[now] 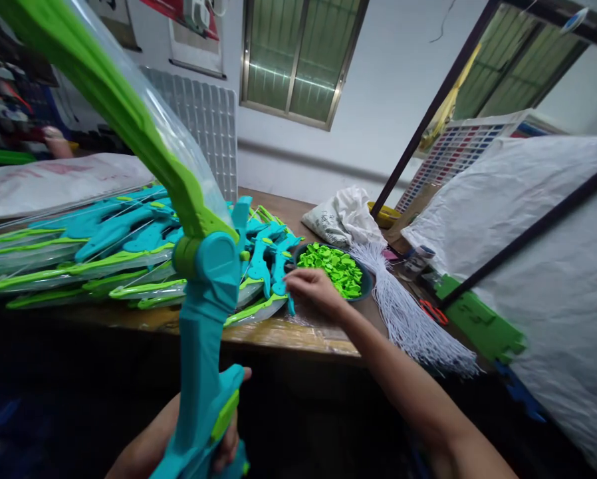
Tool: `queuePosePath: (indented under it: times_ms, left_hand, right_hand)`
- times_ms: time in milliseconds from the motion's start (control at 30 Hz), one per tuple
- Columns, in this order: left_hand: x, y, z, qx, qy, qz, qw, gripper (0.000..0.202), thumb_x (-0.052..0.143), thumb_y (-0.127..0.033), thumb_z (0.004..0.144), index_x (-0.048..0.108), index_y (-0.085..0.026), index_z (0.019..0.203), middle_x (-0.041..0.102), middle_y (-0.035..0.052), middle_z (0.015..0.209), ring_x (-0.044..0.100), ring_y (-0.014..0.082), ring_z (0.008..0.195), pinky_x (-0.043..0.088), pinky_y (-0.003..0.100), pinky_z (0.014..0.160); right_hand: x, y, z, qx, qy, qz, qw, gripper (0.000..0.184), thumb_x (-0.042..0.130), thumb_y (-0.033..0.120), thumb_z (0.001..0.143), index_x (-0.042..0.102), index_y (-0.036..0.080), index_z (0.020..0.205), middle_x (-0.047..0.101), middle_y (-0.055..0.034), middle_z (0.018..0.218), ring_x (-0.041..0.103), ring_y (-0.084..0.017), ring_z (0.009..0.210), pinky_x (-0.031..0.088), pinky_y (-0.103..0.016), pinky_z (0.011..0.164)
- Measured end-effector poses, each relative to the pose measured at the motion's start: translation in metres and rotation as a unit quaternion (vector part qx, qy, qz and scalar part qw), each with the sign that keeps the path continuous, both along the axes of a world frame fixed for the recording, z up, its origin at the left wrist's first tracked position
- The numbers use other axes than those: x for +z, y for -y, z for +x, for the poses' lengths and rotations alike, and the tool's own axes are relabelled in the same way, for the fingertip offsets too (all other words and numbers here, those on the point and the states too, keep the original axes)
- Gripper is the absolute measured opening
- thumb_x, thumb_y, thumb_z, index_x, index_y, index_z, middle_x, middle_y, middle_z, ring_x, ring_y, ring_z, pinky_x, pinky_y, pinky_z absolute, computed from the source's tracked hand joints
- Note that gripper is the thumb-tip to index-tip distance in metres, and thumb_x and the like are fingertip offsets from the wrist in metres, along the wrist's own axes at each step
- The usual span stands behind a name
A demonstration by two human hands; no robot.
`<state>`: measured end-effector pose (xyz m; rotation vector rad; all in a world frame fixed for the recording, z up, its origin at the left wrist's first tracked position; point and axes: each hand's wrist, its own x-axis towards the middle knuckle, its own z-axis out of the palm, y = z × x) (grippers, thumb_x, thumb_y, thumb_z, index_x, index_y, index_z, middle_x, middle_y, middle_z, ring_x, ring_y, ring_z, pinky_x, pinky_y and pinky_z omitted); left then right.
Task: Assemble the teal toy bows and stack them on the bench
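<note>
My left hand (pixel 229 439) is closed round the teal grip of a toy bow (pixel 203 313), held upright close to the camera; its green limb runs up to the top left inside a clear plastic sleeve. My right hand (pixel 311 289) reaches forward onto the table, fingers curled at the rim of a dark bowl (pixel 363 286) full of small green plastic pieces (pixel 336 266). Whether the fingers pinch anything is hidden. A pile of teal and green toy bows (pixel 114 253) lies on the table beside that hand.
A bundle of white strings (pixel 408 313) lies right of the bowl, with red scissors (pixel 433 311) and a crumpled white bag (pixel 346 216) nearby. Large white sacks (pixel 552 253) fill the right side. Another person's hand (pixel 54 141) shows far left.
</note>
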<state>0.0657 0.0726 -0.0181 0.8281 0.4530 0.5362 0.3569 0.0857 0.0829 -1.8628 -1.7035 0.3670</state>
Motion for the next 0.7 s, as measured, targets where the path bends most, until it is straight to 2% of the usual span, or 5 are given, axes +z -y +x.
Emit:
queuePosePath:
  times_ms: [100,167,367,533,700]
  left_hand:
    - [0.011,-0.018,-0.01,-0.052,-0.026,0.014,0.998,0.058,0.09,-0.038,0.059,0.073,-0.024,0.113,0.063,0.0013,0.06,0.056,0.0172,0.041,0.05,0.032,0.046]
    - [0.023,-0.03,-0.017,-0.016,-0.059,0.057,0.996,0.052,0.092,-0.03,0.057,0.073,-0.021,0.104,0.066,0.0025,0.069,0.06,0.0171,0.051,0.05,0.028,0.05]
    - [0.052,-0.046,-0.014,0.101,-0.126,0.13,0.978,0.036,0.088,-0.029,0.068,0.073,-0.017,0.099,0.075,0.0081,0.087,0.068,0.0198,0.078,0.053,0.023,0.065]
    - [0.058,-0.043,-0.008,0.061,-0.119,0.106,0.985,0.037,0.085,-0.03,0.072,0.072,-0.015,0.103,0.077,0.0118,0.1,0.071,0.0232,0.088,0.056,0.028,0.076]
    - [0.051,-0.033,-0.004,0.024,-0.139,0.115,0.983,0.033,0.081,-0.029,0.073,0.072,-0.013,0.1,0.076,0.0118,0.098,0.071,0.0241,0.089,0.056,0.029,0.076]
  right_hand:
    - [-0.006,-0.037,0.07,-0.176,0.06,-0.004,0.983,0.024,0.057,0.033,0.101,0.069,0.012,0.106,0.07,-0.0085,0.108,0.067,-0.021,0.1,0.053,-0.039,0.092]
    - [-0.018,-0.052,0.103,-0.245,0.088,-0.028,0.965,0.024,0.065,0.034,0.098,0.066,0.013,0.11,0.066,-0.0094,0.117,0.064,-0.023,0.108,0.052,-0.045,0.097]
    - [-0.052,-0.07,0.14,-0.295,0.096,-0.057,0.949,0.021,0.066,0.033,0.097,0.067,0.014,0.105,0.067,-0.0074,0.112,0.065,-0.022,0.105,0.053,-0.044,0.096]
    - [-0.04,-0.051,0.129,-0.294,0.052,0.04,0.954,0.015,0.064,0.025,0.092,0.069,0.01,0.093,0.072,-0.009,0.089,0.07,-0.022,0.081,0.056,-0.038,0.082]
    - [-0.03,0.037,0.04,-0.235,0.028,0.207,0.949,0.02,0.062,0.032,0.093,0.067,0.017,0.104,0.071,-0.0097,0.105,0.07,-0.023,0.094,0.057,-0.035,0.084]
